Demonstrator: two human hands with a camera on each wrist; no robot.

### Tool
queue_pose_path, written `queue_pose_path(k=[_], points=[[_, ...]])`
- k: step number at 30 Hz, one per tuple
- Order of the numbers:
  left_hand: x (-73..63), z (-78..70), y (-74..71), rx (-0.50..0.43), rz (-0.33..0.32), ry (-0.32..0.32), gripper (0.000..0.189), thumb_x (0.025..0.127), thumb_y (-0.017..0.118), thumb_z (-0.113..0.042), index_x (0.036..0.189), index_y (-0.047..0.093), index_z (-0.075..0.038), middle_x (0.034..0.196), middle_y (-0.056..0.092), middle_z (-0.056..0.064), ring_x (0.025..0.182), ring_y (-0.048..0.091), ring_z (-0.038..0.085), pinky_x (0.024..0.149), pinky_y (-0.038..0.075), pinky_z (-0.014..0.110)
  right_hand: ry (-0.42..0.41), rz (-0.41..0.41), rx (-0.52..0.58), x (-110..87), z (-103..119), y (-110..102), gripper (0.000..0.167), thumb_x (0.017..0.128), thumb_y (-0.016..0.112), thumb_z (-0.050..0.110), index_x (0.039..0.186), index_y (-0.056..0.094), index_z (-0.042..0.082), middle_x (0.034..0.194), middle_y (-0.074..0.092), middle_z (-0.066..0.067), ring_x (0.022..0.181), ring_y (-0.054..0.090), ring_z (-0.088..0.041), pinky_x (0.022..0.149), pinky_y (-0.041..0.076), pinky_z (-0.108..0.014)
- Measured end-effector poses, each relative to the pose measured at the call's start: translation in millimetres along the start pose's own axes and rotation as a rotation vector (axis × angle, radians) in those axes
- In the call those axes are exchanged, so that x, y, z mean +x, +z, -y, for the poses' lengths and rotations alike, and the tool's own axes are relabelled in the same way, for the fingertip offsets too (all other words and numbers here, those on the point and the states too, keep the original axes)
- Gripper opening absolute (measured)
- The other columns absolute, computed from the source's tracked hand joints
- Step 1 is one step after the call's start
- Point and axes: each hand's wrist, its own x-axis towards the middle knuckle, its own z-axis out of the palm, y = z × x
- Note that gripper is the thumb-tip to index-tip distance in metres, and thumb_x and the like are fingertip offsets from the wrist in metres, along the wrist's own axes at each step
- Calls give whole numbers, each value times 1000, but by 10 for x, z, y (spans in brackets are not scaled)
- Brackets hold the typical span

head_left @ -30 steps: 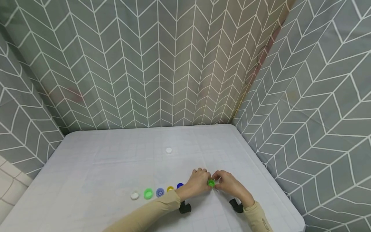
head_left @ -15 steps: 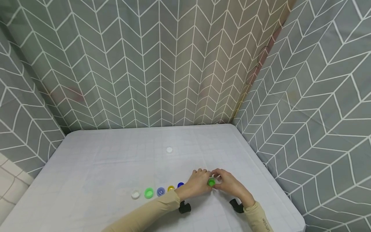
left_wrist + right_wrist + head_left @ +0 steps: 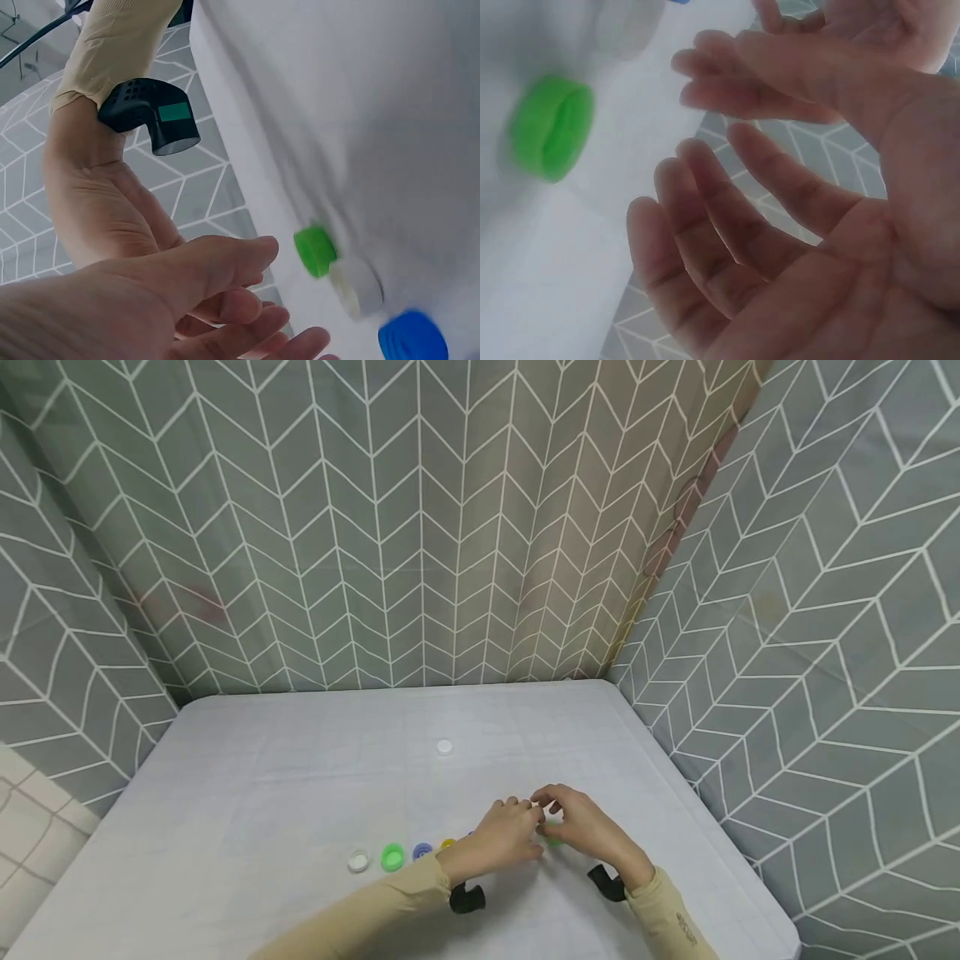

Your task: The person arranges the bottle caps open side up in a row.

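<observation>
A light green bottle cap [image 3: 553, 837] lies on the white table, partly hidden by my right hand [image 3: 588, 828]. In the right wrist view the green cap [image 3: 553, 127] stands apart from my spread fingers, with its hollow side showing. My left hand [image 3: 498, 839] hovers close beside the right one, palm down, holding nothing. The left wrist view puts the green cap [image 3: 315, 251] against a white cap [image 3: 356, 287], with a blue cap [image 3: 412, 336] a little farther along. Both caps are past the left fingertips. My left hand hides the white cap in the head view.
Leftward the row of caps goes on: yellow [image 3: 448, 843], pale blue [image 3: 423, 852], green [image 3: 392, 857] and white [image 3: 358, 861]. Another white cap [image 3: 445, 747] lies farther back. Patterned curtains [image 3: 420, 527] border the table [image 3: 285, 777]. Each wrist carries a black camera [image 3: 467, 897].
Both hands have let go of the green cap, which stays on the table. My right hand has lifted slightly and its fingers reach over toward the left hand.
</observation>
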Motion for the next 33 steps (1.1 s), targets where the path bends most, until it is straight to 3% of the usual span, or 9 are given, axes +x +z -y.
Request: queue_pose_path(k=[5,12,25,33], points=[[-52,110,-93,-19,12,0,28,82,74,-32,104,68,-15,98,67,-2,86,59,16,74,48,32,2,-21,-35,74,98,12,38,82,75,15,117,63,7,113,66,-5,94,61,-23,75,49,-29],[-57,309,-255,-47,12,-44,32,82,75,-29,108,69,-12,103,69,4,90,62,19,77,52,34,-33,-24,-54,225,204,37,40,81,76,15,117,62,7,108,66,-5,94,62,-26,76,50,-33],[-24,909,-541,-147,-69,-288,33,82,76,-23,105,68,-1,101,70,12,87,66,24,71,54,37,-92,13,-85,745,442,94,42,85,73,14,122,59,1,106,67,-17,90,65,-28,75,53,-37],[-36,1207,-566,-163,-124,-332,30,80,76,-20,101,67,1,98,71,13,86,66,25,72,54,38,-78,16,-93,1044,568,173,41,85,73,14,122,59,3,105,67,-16,91,66,-28,75,54,-36]])
